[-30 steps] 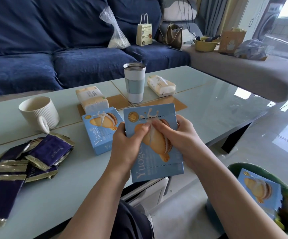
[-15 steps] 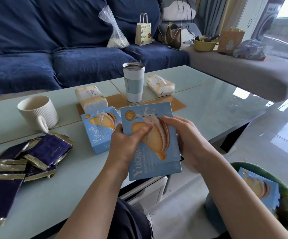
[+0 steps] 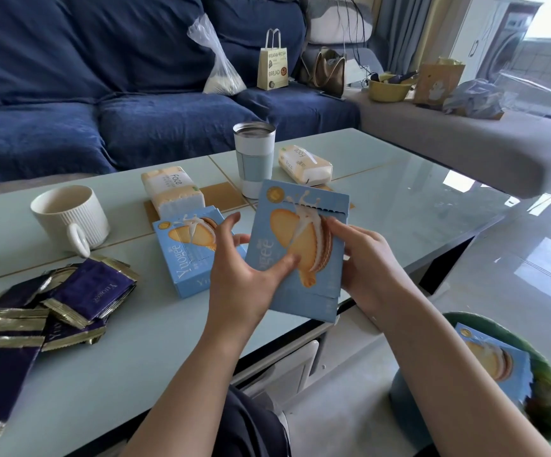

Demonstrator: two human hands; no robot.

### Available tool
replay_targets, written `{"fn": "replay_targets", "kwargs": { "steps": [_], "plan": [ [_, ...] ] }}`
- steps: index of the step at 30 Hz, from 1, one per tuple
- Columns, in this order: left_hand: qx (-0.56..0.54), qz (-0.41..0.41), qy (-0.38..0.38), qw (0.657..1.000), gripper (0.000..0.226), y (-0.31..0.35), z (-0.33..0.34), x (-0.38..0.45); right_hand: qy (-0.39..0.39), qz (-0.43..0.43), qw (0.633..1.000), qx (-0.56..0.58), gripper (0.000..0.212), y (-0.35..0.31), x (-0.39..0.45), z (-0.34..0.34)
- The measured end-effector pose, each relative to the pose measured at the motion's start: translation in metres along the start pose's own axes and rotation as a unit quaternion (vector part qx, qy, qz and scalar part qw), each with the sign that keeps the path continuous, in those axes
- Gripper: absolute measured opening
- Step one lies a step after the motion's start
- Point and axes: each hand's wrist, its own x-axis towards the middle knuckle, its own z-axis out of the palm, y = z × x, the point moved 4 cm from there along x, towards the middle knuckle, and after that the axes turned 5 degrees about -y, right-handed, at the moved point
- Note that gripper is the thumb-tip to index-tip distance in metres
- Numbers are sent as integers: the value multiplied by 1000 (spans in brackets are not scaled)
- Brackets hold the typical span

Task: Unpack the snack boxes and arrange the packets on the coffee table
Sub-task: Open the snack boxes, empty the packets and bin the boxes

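Both hands hold a blue snack box (image 3: 297, 258) above the counter's (image 3: 399, 199) near edge: left hand (image 3: 244, 278) thumb across the front, right hand (image 3: 363, 258) fingers gripping its right side.

One head-worn wide-angle camera looked forward and down, close over the coffee table (image 3: 399, 199) at frame centre, with the sofa (image 3: 102, 94) farther off across the upper left.
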Motion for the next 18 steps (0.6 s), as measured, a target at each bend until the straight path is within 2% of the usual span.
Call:
{"fn": "replay_targets", "kwargs": {
  "steps": [2,8,15,18],
  "plan": [
    [8,9,-10,1000,84,0,1,-1,-4,6,1000,15,36,-1,1,-3],
    [-16,10,15,1000,65,-6,-6,4,-59,43,993,97,19,2,5,-7],
    [158,130,47,978,45,1,-7,1,-107,8,991,85,30,5,5,-1],
    [182,127,27,975,41,2,-5,0,-120,15,987,101,29,5,6,-1]
  ]
}}
